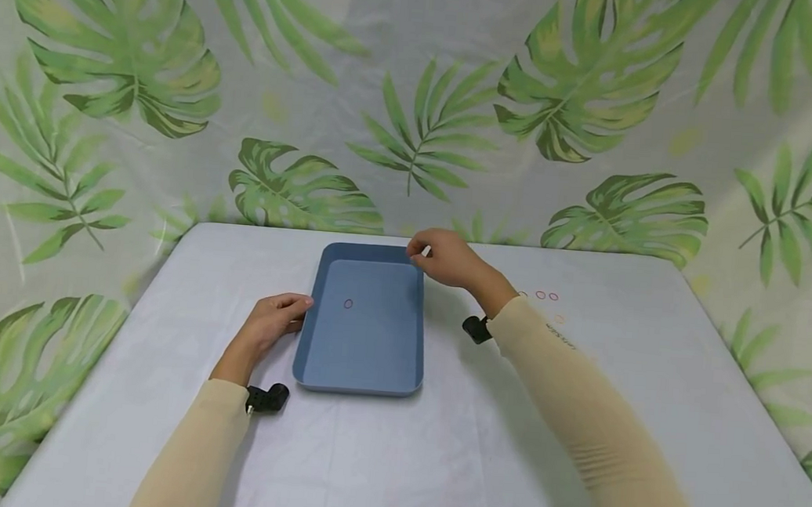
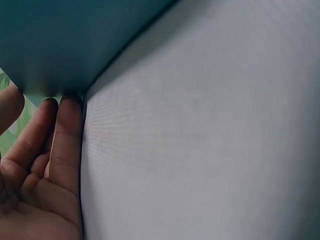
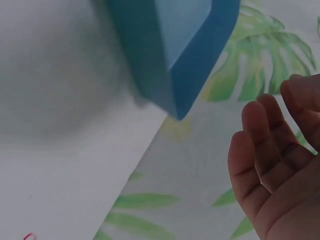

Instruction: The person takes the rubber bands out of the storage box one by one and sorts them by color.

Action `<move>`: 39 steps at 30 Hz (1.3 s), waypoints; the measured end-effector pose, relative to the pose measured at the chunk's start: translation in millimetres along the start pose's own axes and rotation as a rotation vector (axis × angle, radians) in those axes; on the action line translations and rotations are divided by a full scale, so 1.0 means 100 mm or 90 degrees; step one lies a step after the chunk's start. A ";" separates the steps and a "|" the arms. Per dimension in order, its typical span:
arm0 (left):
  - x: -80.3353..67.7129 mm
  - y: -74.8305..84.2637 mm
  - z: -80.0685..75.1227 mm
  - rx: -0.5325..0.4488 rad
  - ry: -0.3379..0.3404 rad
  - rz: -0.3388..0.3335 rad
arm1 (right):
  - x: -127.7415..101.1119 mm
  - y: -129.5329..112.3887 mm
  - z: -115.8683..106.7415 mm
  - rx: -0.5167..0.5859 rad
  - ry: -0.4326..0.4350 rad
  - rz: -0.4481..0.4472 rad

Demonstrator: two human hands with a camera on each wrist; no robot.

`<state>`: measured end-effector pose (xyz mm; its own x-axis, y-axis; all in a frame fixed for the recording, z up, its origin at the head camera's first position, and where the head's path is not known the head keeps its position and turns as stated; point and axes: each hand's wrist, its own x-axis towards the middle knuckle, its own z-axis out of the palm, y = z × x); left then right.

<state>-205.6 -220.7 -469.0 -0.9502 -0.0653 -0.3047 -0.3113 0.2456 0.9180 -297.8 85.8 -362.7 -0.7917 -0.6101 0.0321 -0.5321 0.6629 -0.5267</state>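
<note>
A blue rectangular tray (image 1: 372, 330) lies on the white table. Inside it, left of the middle, is a small thin reddish ring (image 1: 348, 304), like a rubber band. My left hand (image 1: 275, 321) rests at the tray's left side; in the left wrist view its nearly straight fingers (image 2: 67, 140) touch the outer wall. Above the tray's far right corner hovers my right hand (image 1: 451, 258), thumb and index finger brought close together. Whether something thin is between those fingertips does not show. The other fingers (image 3: 257, 145) are loosely bent in the right wrist view.
Several small thin rings lie on the table right of the tray, among them a red ring (image 1: 540, 295) and an orange ring (image 1: 560, 319). A leaf-patterned cloth (image 1: 422, 129) hangs behind the table's far edge. Each wrist carries a small black camera (image 1: 268, 398).
</note>
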 end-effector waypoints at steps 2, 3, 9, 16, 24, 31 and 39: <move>0.00 0.00 0.00 -0.004 0.000 0.004 | 0.05 -0.09 0.04 -0.002 -0.006 -0.006; 0.00 0.00 0.00 -0.007 0.001 0.006 | 0.08 -0.13 0.07 -0.003 -0.010 -0.011; 0.00 0.00 0.01 -0.016 -0.001 0.006 | 0.22 -0.34 0.21 -0.018 -0.054 -0.027; -0.01 0.00 -0.01 -0.003 0.002 0.001 | 0.33 -0.48 0.36 -0.034 -0.084 -0.012; 0.01 -0.01 0.00 -0.011 -0.002 -0.004 | 0.45 -0.47 0.64 -0.046 -0.121 0.040; 0.00 0.00 -0.02 -0.014 -0.002 -0.008 | 0.53 -0.42 0.85 -0.025 -0.112 0.078; 0.02 0.01 -0.02 -0.017 -0.008 -0.007 | 0.57 -0.37 1.03 -0.026 -0.073 0.104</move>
<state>-207.5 -222.9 -468.1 -0.9465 -0.0555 -0.3180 -0.3223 0.2196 0.9208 -292.1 -18.2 -428.2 -0.8304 -0.5369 -0.1487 -0.4133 0.7728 -0.4817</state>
